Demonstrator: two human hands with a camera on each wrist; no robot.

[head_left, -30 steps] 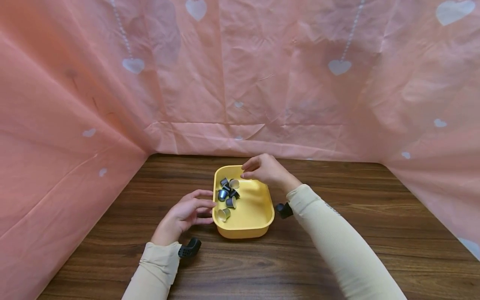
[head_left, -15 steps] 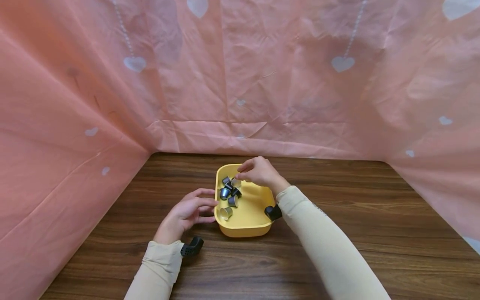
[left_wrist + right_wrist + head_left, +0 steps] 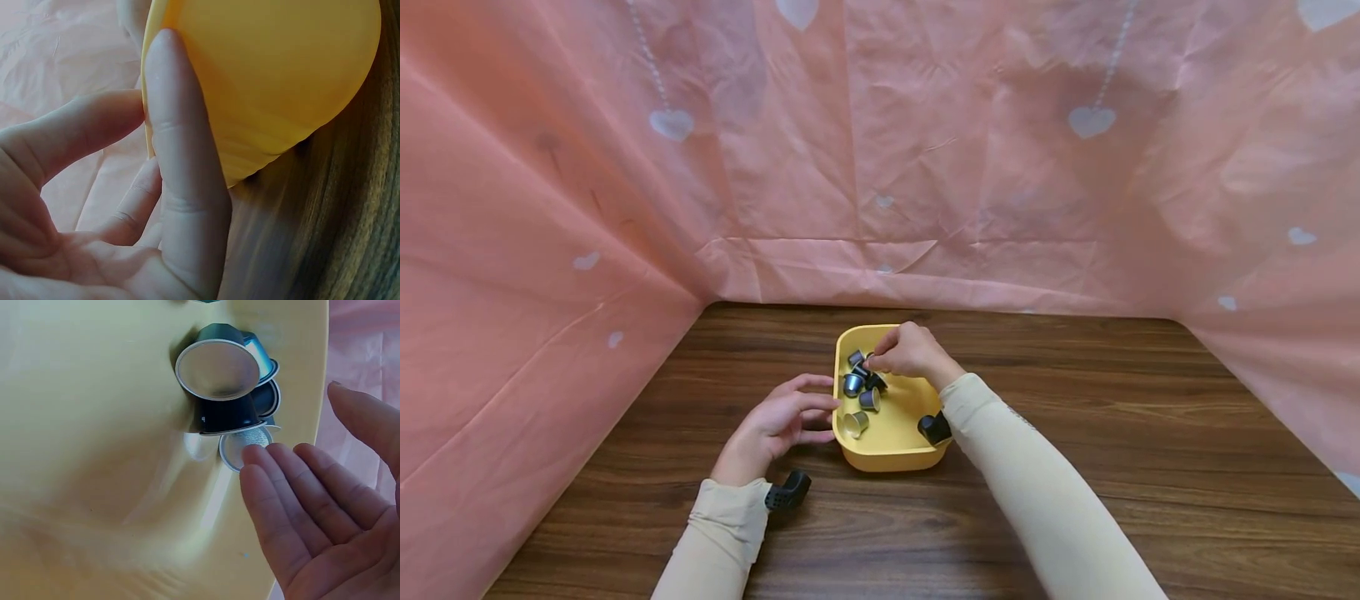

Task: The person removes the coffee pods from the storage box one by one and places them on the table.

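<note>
A yellow rectangular container [image 3: 895, 461] holds several coffee capsules near its left side. My right hand [image 3: 913, 354] is over the container, its fingertips at the far part of the capsule cluster. In the right wrist view its straight fingers overlap a foil-topped capsule [image 3: 234, 449], with the thumb apart. Beside that lie a black capsule [image 3: 225, 415], a capsule with its foil lid facing up [image 3: 217, 370] and a blue capsule [image 3: 259, 359]. My left hand [image 3: 775, 423] rests against the container's left rim with relaxed, spread fingers, one lying along the yellow wall [image 3: 281, 69].
A pale gold capsule [image 3: 856, 423] lies nearer the container's front, and a purplish capsule [image 3: 869, 400] just behind it. Around the container is a dark wooden table [image 3: 1075, 400]. A pink curtain with hearts [image 3: 970, 192] encloses the back and sides.
My right hand has moved left and down from above the container's far right to the capsules. The left hand stays at the left rim.
</note>
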